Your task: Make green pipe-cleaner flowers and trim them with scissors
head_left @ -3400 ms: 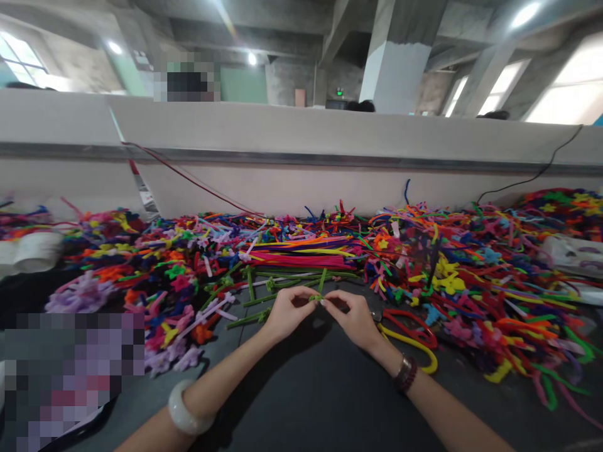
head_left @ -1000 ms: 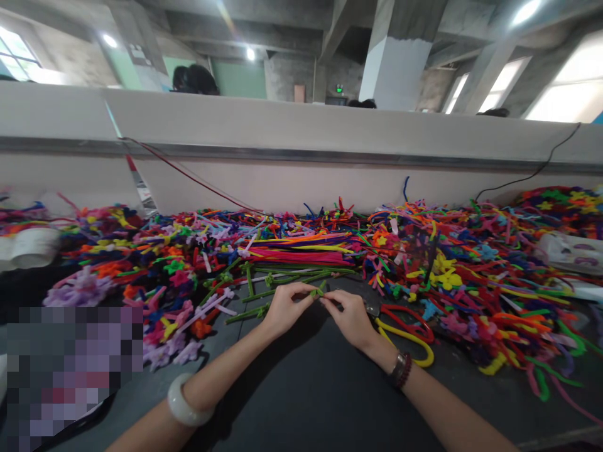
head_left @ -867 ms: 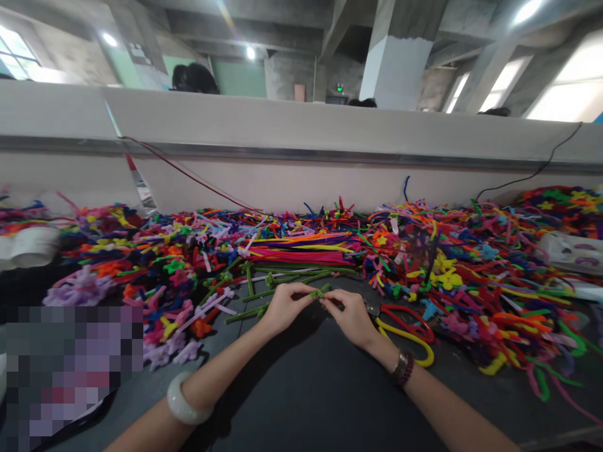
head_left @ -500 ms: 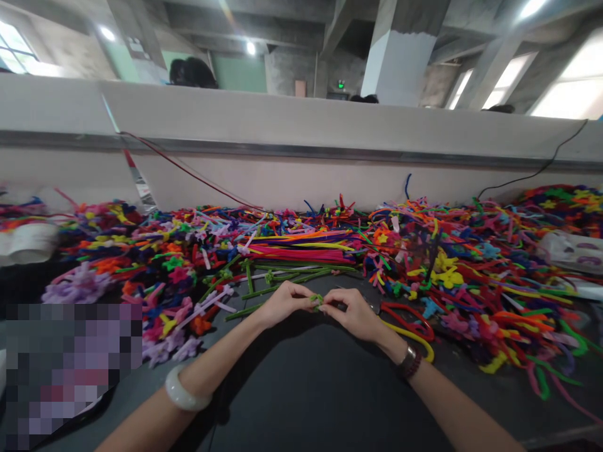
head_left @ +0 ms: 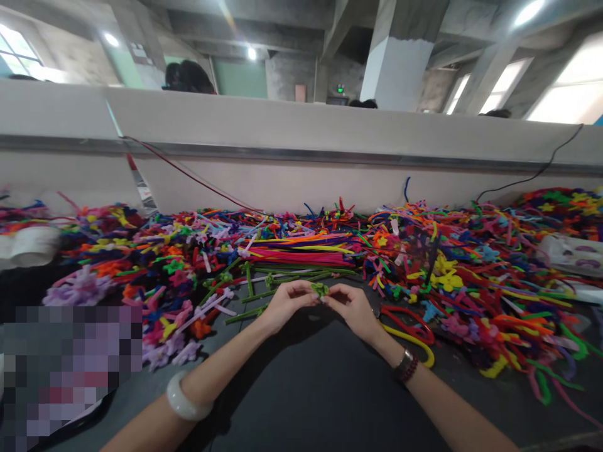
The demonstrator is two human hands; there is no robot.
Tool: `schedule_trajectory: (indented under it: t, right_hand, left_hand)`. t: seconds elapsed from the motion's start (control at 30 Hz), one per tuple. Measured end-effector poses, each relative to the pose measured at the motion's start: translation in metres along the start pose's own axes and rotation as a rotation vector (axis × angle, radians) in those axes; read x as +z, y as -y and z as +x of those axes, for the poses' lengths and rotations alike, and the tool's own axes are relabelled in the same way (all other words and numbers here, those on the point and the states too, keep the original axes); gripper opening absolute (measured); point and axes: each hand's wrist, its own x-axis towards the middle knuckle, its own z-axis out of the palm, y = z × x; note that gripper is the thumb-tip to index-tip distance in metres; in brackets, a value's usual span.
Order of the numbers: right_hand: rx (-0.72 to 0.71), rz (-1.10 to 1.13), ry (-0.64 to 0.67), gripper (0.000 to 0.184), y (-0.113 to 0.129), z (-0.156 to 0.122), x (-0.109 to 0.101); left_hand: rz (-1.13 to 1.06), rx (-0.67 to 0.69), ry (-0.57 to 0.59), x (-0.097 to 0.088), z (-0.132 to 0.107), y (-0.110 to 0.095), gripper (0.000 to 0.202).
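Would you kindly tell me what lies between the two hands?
In the head view, a small green looped piece lies between the left hand and the right hand, touching both.

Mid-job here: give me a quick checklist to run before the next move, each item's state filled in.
1. Left hand gripping the green piece: ok, pinching its left side.
2. Right hand gripping it too: ok, pinching its right side.
3. Green piece in sight: ok, looped top shows between the hands.
4. Whole tool in sight: not ok, partly hidden by the right hand.
5. Right hand off the tool: cannot tell, they overlap in view.
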Motion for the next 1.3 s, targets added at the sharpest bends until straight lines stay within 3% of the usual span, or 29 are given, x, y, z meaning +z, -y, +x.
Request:
schedule_trajectory:
  t: [0.33, 0.53, 1.0, 1.3]
  right_hand:
    - [-0.053, -0.182, -0.111, 0.018, 0.001, -0.003, 0.0]
    - [-0.01, -0.213, -0.092, 0.018, -0.008, -0.004, 0.002]
    - [-0.048, -0.322, -0.003, 0.018, 0.001, -0.006, 0.004]
    - [-0.191, -0.44, 0.126, 0.014, 0.011, -0.004, -0.003]
  left_hand:
    - [0.332, 0.209, -0.074, 0.002, 0.001, 0.004, 0.018]
    - [0.564, 0.325, -0.097, 0.004, -0.003, 0.003, 0.016]
    - [0.733, 0.342, -0.059, 0.003, -0.003, -0.002, 0.014]
    - [0.601, 0.208, 0.119, -0.004, -0.002, -0.005, 0.019]
